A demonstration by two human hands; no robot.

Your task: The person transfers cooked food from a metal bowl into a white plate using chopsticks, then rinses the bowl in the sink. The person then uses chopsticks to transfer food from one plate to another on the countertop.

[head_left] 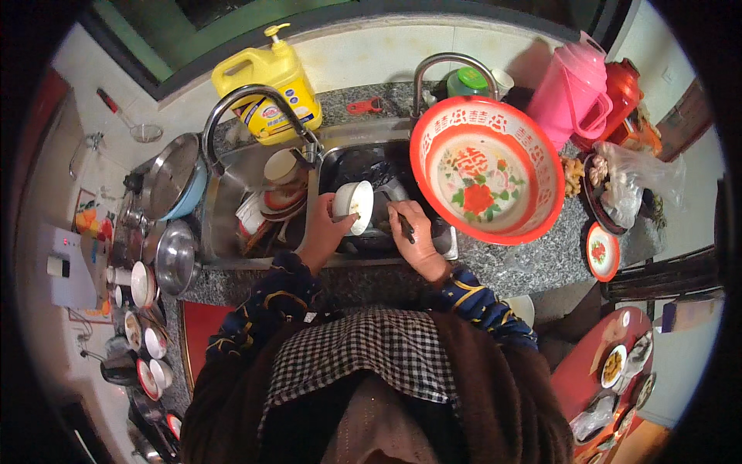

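Note:
My left hand (329, 231) holds a white bowl (353, 207) tilted on its side over the right sink basin, with bits of food on its inner face. In my right hand (415, 238) is a thin dark-handled utensil (407, 229); its kind is hard to tell, and a flat grey part shows beyond my fingers. Beneath both hands, the right basin (359, 152) holds dark items that are hard to make out. The left basin (217, 194) contains stacked bowls and plates (282, 200) and some chopsticks (258, 240).
A large red-rimmed enamel basin (487, 232) stands right of the sink. Two curved faucets (255, 90) rise behind. Beyond are a yellow detergent jug (272, 87), a red peeler (364, 105) and a pink thermos (571, 87). Metal bowls (175, 255) line the left counter; dishes cover a red table (579, 371).

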